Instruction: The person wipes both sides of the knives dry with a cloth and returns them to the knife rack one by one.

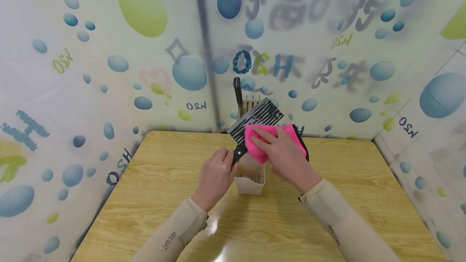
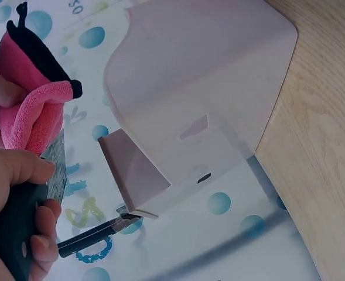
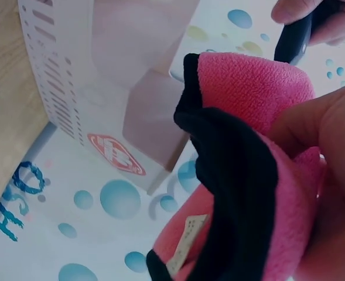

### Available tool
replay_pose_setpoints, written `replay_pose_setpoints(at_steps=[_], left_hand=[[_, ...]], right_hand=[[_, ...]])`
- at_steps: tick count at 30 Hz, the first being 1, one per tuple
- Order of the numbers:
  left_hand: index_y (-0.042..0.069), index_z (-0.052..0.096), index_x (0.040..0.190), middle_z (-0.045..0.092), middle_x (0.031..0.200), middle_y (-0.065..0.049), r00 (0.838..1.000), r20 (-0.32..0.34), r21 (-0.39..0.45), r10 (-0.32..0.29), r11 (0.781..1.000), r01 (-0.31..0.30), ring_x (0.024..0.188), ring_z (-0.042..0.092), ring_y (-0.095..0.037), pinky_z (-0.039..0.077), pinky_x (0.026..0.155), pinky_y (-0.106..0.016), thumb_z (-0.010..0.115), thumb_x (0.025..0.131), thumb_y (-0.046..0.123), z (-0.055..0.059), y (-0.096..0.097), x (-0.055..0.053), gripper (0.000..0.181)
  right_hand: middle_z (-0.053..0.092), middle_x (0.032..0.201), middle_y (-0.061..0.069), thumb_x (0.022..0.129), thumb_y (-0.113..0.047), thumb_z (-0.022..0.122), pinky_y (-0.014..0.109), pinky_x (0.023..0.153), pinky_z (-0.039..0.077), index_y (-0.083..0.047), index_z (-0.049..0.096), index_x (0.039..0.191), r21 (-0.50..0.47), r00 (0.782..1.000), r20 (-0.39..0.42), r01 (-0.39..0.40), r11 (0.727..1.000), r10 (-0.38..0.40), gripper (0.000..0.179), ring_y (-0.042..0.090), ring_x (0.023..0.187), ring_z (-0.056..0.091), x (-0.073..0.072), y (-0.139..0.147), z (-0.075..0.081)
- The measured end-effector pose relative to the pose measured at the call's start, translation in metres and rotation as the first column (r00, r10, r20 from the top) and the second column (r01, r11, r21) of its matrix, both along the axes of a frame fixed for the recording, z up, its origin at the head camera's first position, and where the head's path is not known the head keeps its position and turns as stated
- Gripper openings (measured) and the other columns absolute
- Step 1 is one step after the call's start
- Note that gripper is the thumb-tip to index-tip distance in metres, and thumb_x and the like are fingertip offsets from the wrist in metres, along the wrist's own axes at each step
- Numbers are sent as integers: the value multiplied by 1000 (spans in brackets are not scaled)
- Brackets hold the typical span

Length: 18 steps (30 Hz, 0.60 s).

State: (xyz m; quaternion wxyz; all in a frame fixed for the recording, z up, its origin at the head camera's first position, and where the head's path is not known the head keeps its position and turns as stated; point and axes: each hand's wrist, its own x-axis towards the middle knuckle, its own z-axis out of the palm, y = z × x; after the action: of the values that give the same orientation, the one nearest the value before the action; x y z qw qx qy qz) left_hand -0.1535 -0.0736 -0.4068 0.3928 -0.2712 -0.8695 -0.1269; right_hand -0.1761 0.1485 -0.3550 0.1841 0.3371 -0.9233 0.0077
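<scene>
My left hand [image 1: 215, 175] grips the black handle of a cleaver [image 1: 256, 118], whose broad blade with dark and light streaks tilts up to the right. A pink cloth [image 1: 260, 142] with black edging lies against the blade, and my right hand [image 1: 287, 155] holds it there. In the right wrist view the cloth [image 3: 260, 88] is folded, pinched between thumb and fingers, and a small white tag shows. Part of the blade is hidden under the cloth. In the left wrist view, fingers and thumb wrap the cleaver handle [image 2: 20, 216].
Behind the cleaver, a pale knife holder [image 1: 251, 187] stands on the wooden table [image 1: 164, 205]. Another knife with a black handle [image 1: 238, 90] sticks up out of it. A patterned sheet [image 1: 309, 51] with blue and green bubbles hangs around the table's back and sides.
</scene>
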Motion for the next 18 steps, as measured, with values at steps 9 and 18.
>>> replay_pose_setpoints(at_steps=[9,18], left_hand=[[-5,71,97,59,85,-10,1000,-10,-30,-1,1000,1,71,61,-23,56,59,-32,87,81,9,-1,-1,3,27],[-5,71,99,60,86,-11,1000,-28,-64,5,998,-7,71,60,-22,56,60,-31,86,81,9,-1,-4,6,28]], right_hand=[[61,144,17,78,-9,84,53,104,47,-6,63,142,-8,999,2,34,999,-34,67,46,109,63,-13,10,12],[60,145,17,87,-6,70,50,102,48,-6,61,143,28,993,55,99,995,-100,56,47,112,62,-25,16,23]])
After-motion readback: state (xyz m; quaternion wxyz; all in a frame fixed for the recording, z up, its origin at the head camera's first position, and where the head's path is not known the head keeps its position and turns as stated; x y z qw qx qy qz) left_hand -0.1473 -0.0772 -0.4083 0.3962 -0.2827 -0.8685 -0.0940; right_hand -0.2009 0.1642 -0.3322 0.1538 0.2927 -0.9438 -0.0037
